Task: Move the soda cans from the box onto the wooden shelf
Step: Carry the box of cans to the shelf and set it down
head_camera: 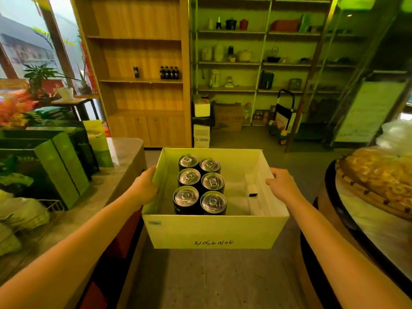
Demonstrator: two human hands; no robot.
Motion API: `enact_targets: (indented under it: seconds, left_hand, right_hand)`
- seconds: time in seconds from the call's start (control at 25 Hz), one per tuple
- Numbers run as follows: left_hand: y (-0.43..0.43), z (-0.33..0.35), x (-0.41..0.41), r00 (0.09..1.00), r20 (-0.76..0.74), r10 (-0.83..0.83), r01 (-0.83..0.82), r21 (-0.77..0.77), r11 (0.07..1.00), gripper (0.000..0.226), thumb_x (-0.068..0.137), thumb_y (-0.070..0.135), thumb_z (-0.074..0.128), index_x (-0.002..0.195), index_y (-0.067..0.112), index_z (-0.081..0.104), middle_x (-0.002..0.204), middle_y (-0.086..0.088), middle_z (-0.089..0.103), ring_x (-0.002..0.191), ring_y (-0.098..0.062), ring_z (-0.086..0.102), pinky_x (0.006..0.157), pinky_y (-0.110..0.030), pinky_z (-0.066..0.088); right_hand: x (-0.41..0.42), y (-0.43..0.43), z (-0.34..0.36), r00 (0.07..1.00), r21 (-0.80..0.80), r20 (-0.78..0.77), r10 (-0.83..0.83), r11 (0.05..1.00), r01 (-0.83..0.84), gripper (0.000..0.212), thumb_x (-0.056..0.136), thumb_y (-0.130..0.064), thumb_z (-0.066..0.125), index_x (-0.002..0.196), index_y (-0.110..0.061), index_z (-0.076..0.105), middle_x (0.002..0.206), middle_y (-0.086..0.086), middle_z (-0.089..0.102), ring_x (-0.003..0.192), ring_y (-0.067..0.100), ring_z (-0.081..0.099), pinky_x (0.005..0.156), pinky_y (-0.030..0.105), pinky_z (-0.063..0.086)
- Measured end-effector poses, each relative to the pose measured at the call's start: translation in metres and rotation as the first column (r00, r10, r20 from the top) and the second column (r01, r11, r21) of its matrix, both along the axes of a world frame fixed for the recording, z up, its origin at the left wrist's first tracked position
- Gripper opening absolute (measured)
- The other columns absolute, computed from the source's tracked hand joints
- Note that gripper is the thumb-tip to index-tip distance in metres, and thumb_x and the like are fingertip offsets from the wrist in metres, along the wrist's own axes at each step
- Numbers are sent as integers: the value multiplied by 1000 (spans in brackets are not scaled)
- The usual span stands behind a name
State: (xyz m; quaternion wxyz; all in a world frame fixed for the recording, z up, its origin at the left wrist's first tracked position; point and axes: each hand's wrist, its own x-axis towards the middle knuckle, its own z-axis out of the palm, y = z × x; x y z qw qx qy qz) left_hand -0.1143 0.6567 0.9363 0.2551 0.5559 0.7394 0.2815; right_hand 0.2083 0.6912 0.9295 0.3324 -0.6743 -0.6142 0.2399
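Gripping box [214,233], fingers [270,181] over rims.

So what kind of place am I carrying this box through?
Probably a small shop or its stockroom: metal shelving with kettles and jars, a wooden shelf holding drink bottles, and stacked cartons.

We see open floor [223,275] between the counter [124,152] on the left and the round table [334,219] on the right. The box's [214,233] right half lies free beside six cans [200,186]; the far wooden shelf [142,80] has open room between its single can [136,72] and bottles [169,72].
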Motion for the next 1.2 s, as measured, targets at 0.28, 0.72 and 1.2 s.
enact_targets:
  seconds: [0.28,0.72,1.2]
  left_hand:
    - [197,11,-8,1000,11,2,-3,33,999,60,87,-7,46,142,11,29,141,-17,42,129,-34,41,98,-43,41]
    - [522,30,-89,992,51,118,-120,38,992,62,86,-9,46,142,11,29,143,-16,40,130,-33,40,96,-39,42]
    - [872,44,-256,982,18,189,-190,34,981,58,87,-9,45,141,8,31,139,-20,44,127,-35,43,93,-36,42]
  right_hand:
    - [-14,213,16,998,38,54,37,998,-39,25,87,-2,46,105,-5,63,99,17,64,80,28,53,67,34,38]
    - [-105,573,42,986,44,44,160,986,-162,24,86,-3,45,102,-3,63,100,20,65,95,39,59,68,34,38]
    - [-283,942,27,981,23,-30,191,981,-190,24,84,-1,47,96,-9,65,92,11,62,91,33,59,76,38,45]
